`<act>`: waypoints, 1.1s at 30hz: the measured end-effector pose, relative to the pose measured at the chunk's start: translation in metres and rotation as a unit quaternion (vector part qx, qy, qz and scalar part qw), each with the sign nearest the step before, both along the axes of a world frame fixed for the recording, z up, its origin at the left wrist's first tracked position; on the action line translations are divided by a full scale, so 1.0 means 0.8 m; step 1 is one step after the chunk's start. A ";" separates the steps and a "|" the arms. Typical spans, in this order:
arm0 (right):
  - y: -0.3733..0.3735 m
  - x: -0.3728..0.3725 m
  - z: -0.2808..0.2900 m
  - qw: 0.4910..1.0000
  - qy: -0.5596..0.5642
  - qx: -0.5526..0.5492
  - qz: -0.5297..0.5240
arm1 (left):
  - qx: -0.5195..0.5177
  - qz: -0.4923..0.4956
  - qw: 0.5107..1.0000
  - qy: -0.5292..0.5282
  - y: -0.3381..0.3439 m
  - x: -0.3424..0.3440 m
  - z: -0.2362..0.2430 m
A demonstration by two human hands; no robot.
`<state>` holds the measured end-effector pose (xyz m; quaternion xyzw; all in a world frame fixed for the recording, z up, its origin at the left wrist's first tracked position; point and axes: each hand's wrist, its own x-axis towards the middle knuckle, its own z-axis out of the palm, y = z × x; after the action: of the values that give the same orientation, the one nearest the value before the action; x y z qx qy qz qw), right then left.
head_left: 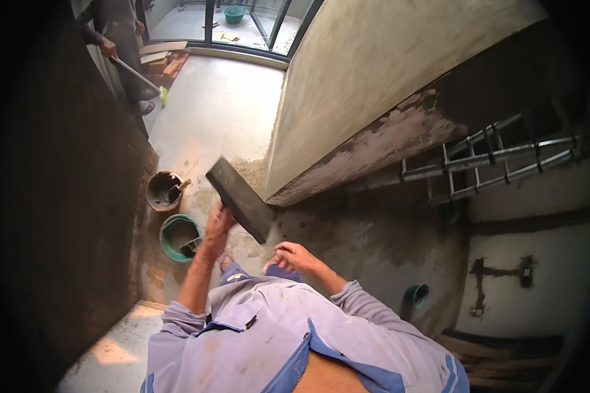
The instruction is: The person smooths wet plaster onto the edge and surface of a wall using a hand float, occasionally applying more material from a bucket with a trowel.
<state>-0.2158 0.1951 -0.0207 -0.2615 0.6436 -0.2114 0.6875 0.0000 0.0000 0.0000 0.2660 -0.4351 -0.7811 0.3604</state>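
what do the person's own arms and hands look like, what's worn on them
Both hands are bare: no gloves, rings or watch show on the left hand or the right hand. The forearms are uncovered, with pale lilac-grey sleeves pushed up and bunched near the elbows. The shirt has blue trim and looks dusty and stained.

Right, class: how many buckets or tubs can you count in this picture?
3. A dark bucket and a green bucket stand on the floor left of the left hand; a green tub sits beyond the doorway. Others may be hidden.
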 end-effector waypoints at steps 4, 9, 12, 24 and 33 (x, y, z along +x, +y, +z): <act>0.111 -0.140 -0.055 0.912 0.327 -0.099 0.225 | -0.263 0.090 0.956 -0.093 -0.044 -0.082 0.098; 0.199 -0.237 -0.084 0.887 0.410 0.031 0.211 | -0.412 0.145 0.899 -0.041 -0.103 -0.181 0.184; 0.216 -0.242 -0.076 0.915 0.395 0.065 0.047 | -0.440 0.130 0.888 0.013 -0.127 -0.234 0.221; 0.192 -0.016 0.017 0.919 0.257 0.191 -0.231 | -0.569 0.065 0.819 0.036 -0.164 -0.327 0.290; 0.347 0.011 -0.140 0.928 0.259 0.140 -0.227 | -0.469 0.006 0.870 -0.150 -0.207 -0.292 0.054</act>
<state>-0.2072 0.4728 -0.1326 -0.0549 0.8644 -0.1948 0.4602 -0.2332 -0.1659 0.0430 0.1824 -0.7976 -0.4334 0.3779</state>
